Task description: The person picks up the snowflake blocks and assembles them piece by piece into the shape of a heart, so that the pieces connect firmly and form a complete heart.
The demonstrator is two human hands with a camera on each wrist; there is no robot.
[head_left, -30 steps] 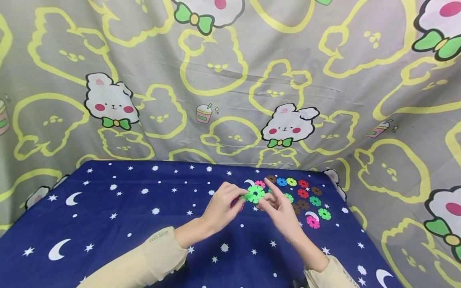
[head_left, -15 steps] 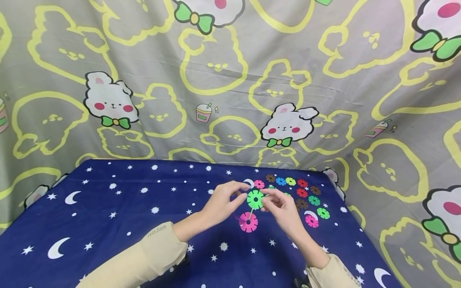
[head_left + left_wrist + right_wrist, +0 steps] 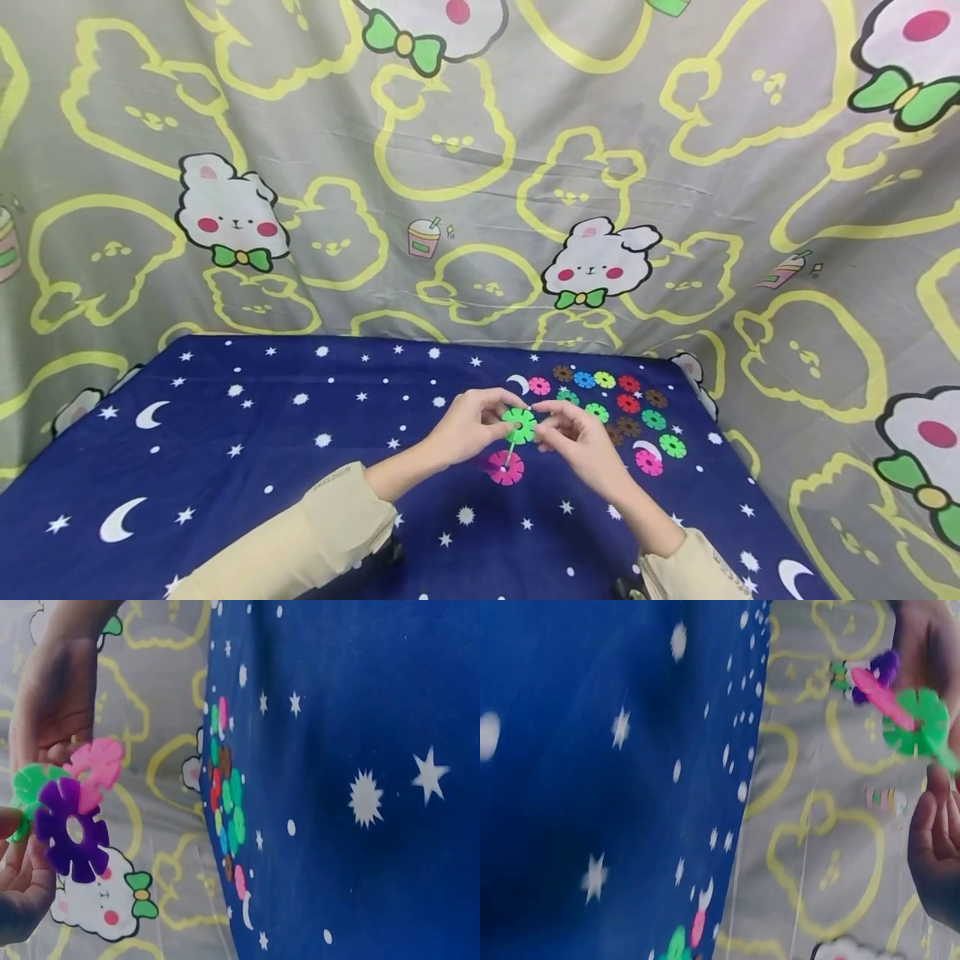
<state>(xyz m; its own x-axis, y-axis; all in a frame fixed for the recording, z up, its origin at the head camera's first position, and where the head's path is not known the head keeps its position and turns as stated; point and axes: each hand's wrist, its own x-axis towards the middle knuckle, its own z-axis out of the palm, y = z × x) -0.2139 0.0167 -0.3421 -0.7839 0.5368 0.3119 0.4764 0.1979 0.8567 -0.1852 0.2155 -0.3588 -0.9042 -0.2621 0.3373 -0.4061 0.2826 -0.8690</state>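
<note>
Both hands meet at a joined cluster of interlocking plastic snowflake discs held above the table. My left hand (image 3: 467, 427) pinches its upper green disc (image 3: 518, 424) from the left. On the other side my right hand (image 3: 577, 437) has thumb and fingertips at the same green disc's right edge; the exact contact is partly hidden. A pink disc (image 3: 513, 472) hangs below, joined through a thin green piece seen edge-on. The left wrist view shows a purple disc (image 3: 52, 834) on the cluster; a second green piece (image 3: 943, 754) appears edge-on in the right wrist view.
Several loose discs, among them a blue disc (image 3: 584, 380), a red disc (image 3: 628, 403) and a near pink disc (image 3: 648, 463), lie at the back right of the star-patterned blue tablecloth (image 3: 300, 454). A grey cartoon-print curtain (image 3: 337, 150) rises behind the table.
Half a second ago the right hand pinched the green disc with the left fingers loosely apart; now the left hand grips it. The cluster has shifted slightly left, its pink disc showing below.
</note>
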